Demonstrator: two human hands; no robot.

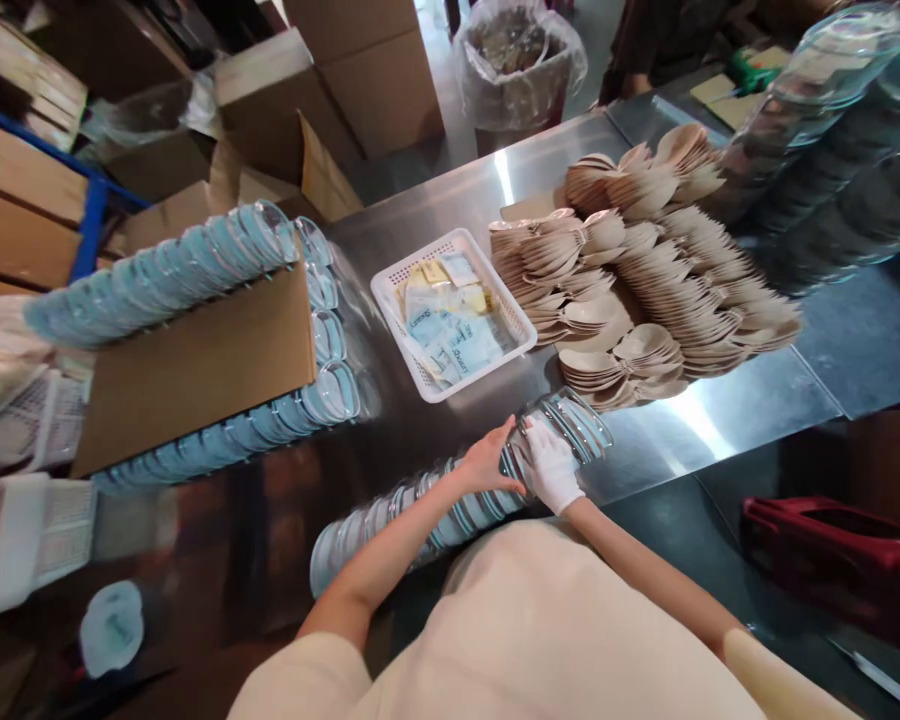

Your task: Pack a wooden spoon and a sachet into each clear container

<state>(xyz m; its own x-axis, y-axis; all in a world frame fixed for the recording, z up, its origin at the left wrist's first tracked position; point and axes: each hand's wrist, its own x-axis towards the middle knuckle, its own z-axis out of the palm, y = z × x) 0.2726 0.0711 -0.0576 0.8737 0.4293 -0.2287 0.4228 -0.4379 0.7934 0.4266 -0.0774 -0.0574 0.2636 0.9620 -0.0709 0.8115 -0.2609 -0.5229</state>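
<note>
A long row of nested clear plastic lids (pixel 375 517) lies on its side along the near edge of the metal table, right in front of my body. My left hand (pixel 491 462), bare, curves around the row with thumb and fingers on either side of it. Close beside it, my right hand (pixel 551 468) wears a white glove and grips the lids near the row's right end. Its fingertips are partly hidden against the plastic. Just beyond my hands stands a white basket (pixel 521 343) holding small printed packets (pixel 454 325).
Stacks of wooden spoons (pixel 667 270) lie right of the basket. More lid rows flank a cardboard box (pixel 202 385) on the left. Tall stacks of clear containers (pixel 802 100) are at the far right. A lined bin (pixel 521 90) stands past the table; a red stool (pixel 832 560) is lower right.
</note>
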